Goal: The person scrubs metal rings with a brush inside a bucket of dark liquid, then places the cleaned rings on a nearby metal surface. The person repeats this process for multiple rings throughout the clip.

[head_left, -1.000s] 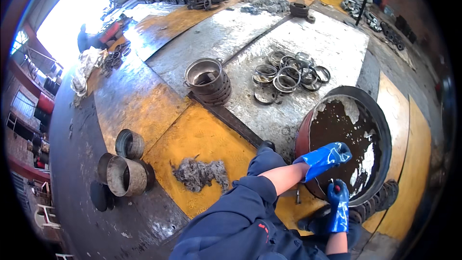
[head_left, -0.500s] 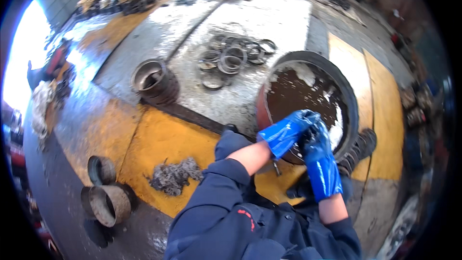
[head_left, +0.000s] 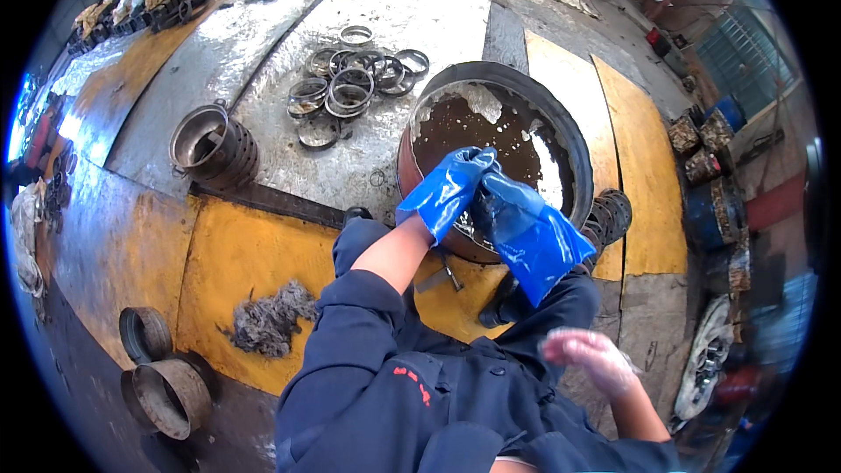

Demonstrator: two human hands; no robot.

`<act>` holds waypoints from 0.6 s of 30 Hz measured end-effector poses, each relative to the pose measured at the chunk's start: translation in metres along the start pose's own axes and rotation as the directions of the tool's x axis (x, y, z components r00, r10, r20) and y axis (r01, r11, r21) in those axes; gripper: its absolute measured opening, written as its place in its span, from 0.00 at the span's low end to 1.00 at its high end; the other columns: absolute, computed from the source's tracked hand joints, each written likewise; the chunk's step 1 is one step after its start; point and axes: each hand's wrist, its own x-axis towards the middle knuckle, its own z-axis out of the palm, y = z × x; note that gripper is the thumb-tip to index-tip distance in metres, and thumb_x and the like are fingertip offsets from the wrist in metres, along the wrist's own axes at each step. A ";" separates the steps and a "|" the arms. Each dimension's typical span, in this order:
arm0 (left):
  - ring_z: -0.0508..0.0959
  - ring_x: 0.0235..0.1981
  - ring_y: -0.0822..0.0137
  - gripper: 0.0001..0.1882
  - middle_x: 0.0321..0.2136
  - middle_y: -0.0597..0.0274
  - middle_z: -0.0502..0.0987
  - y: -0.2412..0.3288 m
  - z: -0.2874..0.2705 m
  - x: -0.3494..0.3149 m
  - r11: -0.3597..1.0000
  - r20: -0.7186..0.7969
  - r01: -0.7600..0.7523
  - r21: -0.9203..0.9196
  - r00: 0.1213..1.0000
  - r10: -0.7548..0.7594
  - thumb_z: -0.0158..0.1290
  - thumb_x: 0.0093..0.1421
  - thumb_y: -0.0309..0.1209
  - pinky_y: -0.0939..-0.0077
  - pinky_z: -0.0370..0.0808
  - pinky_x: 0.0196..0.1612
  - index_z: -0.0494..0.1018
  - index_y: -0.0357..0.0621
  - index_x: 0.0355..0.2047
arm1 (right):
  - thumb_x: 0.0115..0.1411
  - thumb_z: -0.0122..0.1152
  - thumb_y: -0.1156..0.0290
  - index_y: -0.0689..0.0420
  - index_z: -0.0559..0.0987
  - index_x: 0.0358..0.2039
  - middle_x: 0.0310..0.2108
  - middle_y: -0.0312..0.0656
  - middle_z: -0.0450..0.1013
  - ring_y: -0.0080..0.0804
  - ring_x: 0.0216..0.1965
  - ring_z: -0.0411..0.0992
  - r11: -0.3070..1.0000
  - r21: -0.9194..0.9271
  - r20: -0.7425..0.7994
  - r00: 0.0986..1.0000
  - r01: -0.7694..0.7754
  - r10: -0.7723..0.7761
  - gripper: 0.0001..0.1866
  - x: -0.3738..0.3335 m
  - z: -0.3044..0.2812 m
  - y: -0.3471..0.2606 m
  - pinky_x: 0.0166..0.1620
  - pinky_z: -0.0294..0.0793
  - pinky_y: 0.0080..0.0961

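My left hand (head_left: pixel 460 173), in a long blue rubber glove, is closed on the fingers of a matching blue glove (head_left: pixel 541 241) over the near side of a drum (head_left: pixel 574 144). That second glove hangs off my right hand, its wide cuff toward me. My right hand (head_left: pixel 593 359) is out of it, near my lap to the right, under what looks like a thin clear glove. Its fingers are loosely extended and slightly blurred, with nothing seen in them. Dark brown liquid (head_left: pixel 469 136) with pale foam patches lies in the drum.
Several metal rings (head_left: pixel 350 92) lie piled left of the drum. A perforated metal cylinder (head_left: pixel 229 153) stands farther left. Grey fibre waste (head_left: pixel 273 320) and short metal sleeves (head_left: pixel 175 398) sit at lower left. A small tool (head_left: pixel 452 273) lies below the drum.
My right hand has come out of its blue glove and moved down and right toward me. The emptied glove stays in my left hand. The view has shifted right.
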 end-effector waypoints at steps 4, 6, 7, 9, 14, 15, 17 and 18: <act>0.83 0.33 0.67 0.14 0.33 0.58 0.84 0.010 -0.001 -0.010 1.000 -0.064 0.010 0.002 0.998 -0.010 0.59 0.72 0.40 0.72 0.81 0.40 0.80 0.39 0.41 | 0.72 0.65 0.62 0.64 0.82 0.58 0.52 0.44 0.82 0.28 0.53 0.79 0.852 -0.500 0.135 0.958 -0.154 0.252 0.21 -0.043 0.002 -0.021 0.57 0.76 0.27; 0.84 0.33 0.67 0.15 0.33 0.58 0.84 0.006 -0.004 -0.007 1.000 -0.087 0.016 0.025 0.996 -0.014 0.59 0.73 0.40 0.72 0.81 0.40 0.80 0.38 0.41 | 0.70 0.68 0.68 0.65 0.83 0.56 0.48 0.41 0.83 0.23 0.50 0.78 0.898 -0.359 0.082 0.950 -0.253 0.301 0.18 -0.049 0.005 -0.022 0.55 0.76 0.22; 0.84 0.33 0.67 0.15 0.33 0.58 0.84 0.005 -0.004 -0.005 1.000 -0.083 0.013 0.029 0.996 -0.010 0.59 0.73 0.40 0.72 0.81 0.40 0.80 0.38 0.41 | 0.69 0.69 0.70 0.65 0.83 0.56 0.47 0.40 0.83 0.22 0.49 0.78 0.904 -0.323 0.081 0.943 -0.281 0.322 0.18 -0.053 0.000 -0.018 0.54 0.76 0.21; 0.82 0.31 0.69 0.16 0.31 0.59 0.84 0.005 -0.004 -0.004 0.998 -0.092 0.012 0.056 0.996 -0.007 0.58 0.73 0.41 0.73 0.80 0.38 0.81 0.38 0.41 | 0.67 0.70 0.75 0.64 0.83 0.51 0.42 0.35 0.82 0.19 0.45 0.78 0.933 -0.134 0.098 0.933 -0.334 0.348 0.14 -0.058 -0.003 -0.010 0.52 0.77 0.19; 0.80 0.27 0.73 0.17 0.30 0.62 0.84 0.010 -0.003 -0.012 0.978 -0.066 -0.017 0.209 0.997 0.031 0.55 0.74 0.42 0.77 0.77 0.34 0.81 0.40 0.40 | 0.66 0.69 0.77 0.60 0.81 0.44 0.38 0.32 0.80 0.17 0.40 0.77 0.915 -0.010 0.126 0.907 -0.404 0.401 0.08 -0.056 -0.004 -0.007 0.46 0.76 0.16; 0.79 0.27 0.74 0.17 0.30 0.62 0.84 0.009 -0.004 -0.013 0.978 -0.067 -0.025 0.208 0.997 0.039 0.55 0.75 0.42 0.78 0.77 0.33 0.81 0.40 0.39 | 0.66 0.68 0.76 0.60 0.81 0.44 0.38 0.32 0.80 0.16 0.39 0.77 0.912 0.008 0.147 0.902 -0.411 0.405 0.08 -0.055 -0.006 -0.004 0.44 0.76 0.16; 0.80 0.26 0.74 0.17 0.30 0.62 0.85 0.007 -0.006 -0.012 0.978 -0.062 -0.031 0.209 0.997 0.045 0.54 0.75 0.43 0.79 0.76 0.32 0.81 0.40 0.39 | 0.65 0.68 0.76 0.61 0.81 0.45 0.38 0.32 0.80 0.16 0.37 0.76 0.915 0.010 0.146 0.906 -0.404 0.398 0.10 -0.056 -0.004 -0.005 0.43 0.75 0.15; 0.80 0.26 0.74 0.17 0.30 0.61 0.85 0.005 -0.007 -0.011 0.980 -0.062 -0.028 0.196 0.997 0.041 0.54 0.75 0.43 0.78 0.76 0.33 0.81 0.40 0.39 | 0.64 0.68 0.76 0.61 0.81 0.46 0.38 0.32 0.80 0.16 0.37 0.76 0.921 -0.006 0.127 0.913 -0.390 0.387 0.11 -0.057 0.001 -0.010 0.42 0.75 0.14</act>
